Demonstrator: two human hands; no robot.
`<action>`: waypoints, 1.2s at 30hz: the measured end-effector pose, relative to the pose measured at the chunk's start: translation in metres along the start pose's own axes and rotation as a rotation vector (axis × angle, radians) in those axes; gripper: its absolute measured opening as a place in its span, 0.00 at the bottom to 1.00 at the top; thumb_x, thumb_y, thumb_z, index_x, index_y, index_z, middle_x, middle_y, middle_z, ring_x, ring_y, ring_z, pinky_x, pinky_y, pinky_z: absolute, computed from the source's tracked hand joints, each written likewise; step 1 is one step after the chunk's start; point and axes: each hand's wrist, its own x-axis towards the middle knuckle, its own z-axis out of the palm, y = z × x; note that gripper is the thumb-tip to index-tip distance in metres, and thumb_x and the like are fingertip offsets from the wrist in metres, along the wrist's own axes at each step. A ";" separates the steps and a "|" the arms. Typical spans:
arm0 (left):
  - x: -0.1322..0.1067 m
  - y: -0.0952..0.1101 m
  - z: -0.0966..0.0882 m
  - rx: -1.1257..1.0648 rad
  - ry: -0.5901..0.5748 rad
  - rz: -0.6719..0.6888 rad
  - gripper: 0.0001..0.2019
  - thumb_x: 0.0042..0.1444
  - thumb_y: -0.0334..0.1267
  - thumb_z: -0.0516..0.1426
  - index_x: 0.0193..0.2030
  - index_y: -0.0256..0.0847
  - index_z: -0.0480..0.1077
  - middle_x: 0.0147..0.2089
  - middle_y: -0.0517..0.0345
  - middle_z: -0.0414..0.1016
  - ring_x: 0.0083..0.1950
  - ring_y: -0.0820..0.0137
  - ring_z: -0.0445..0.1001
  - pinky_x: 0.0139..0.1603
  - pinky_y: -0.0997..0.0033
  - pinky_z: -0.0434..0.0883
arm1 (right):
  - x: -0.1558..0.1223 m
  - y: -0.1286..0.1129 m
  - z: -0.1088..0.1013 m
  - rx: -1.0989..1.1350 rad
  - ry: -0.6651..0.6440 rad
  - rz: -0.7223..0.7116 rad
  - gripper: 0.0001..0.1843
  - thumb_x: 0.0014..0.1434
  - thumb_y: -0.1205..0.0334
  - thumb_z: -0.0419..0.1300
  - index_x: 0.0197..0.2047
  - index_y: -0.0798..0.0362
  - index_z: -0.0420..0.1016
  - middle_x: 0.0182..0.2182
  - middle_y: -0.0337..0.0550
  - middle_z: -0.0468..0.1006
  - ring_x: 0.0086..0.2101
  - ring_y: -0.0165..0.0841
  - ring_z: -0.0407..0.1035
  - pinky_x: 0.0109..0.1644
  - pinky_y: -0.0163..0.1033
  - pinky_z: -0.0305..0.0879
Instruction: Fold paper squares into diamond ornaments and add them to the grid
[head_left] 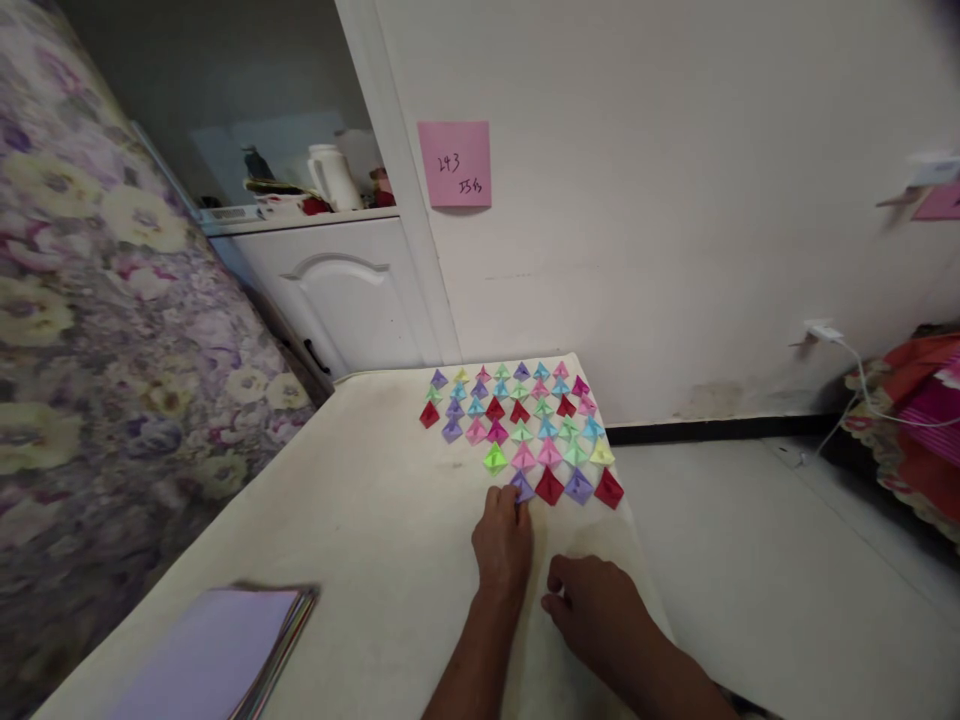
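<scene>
My left hand point(504, 535) reaches to the near row of small folded paper pieces. Its fingers are closed at the lower edge of a purple folded paper piece point(523, 486), partly covering it. To the right of it is a dark red folded paper piece point(550, 486), then a second purple one point(579, 487) and another dark red one point(609, 488). A bright green folded paper piece point(495, 459) lies just beyond my left hand. My right hand point(600, 608) hovers or rests low over the table's right side, fingers curled in, with nothing visible in them.
Several rows of coloured folded paper pieces point(520, 410) cover the far right of the cream-covered table point(360, 520). A stack of coloured paper point(210, 650) lies at the near left. A flowered curtain point(150, 300) hangs at left; a white cabinet point(337, 290) and wall stand behind.
</scene>
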 end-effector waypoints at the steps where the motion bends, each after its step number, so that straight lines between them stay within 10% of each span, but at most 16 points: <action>1: 0.000 0.000 0.000 -0.010 0.000 -0.002 0.06 0.56 0.32 0.50 0.39 0.45 0.64 0.39 0.59 0.67 0.37 0.70 0.69 0.33 0.74 0.60 | 0.000 0.000 0.000 0.000 -0.003 0.002 0.08 0.53 0.60 0.55 0.36 0.49 0.74 0.33 0.45 0.78 0.36 0.40 0.72 0.36 0.39 0.59; 36: -0.029 -0.012 -0.005 -0.193 -0.011 -0.034 0.14 0.50 0.26 0.49 0.41 0.40 0.70 0.38 0.55 0.67 0.36 0.70 0.68 0.38 0.72 0.65 | 0.004 0.004 0.008 -0.038 0.015 -0.010 0.08 0.53 0.60 0.55 0.33 0.49 0.75 0.34 0.45 0.79 0.36 0.39 0.71 0.35 0.37 0.58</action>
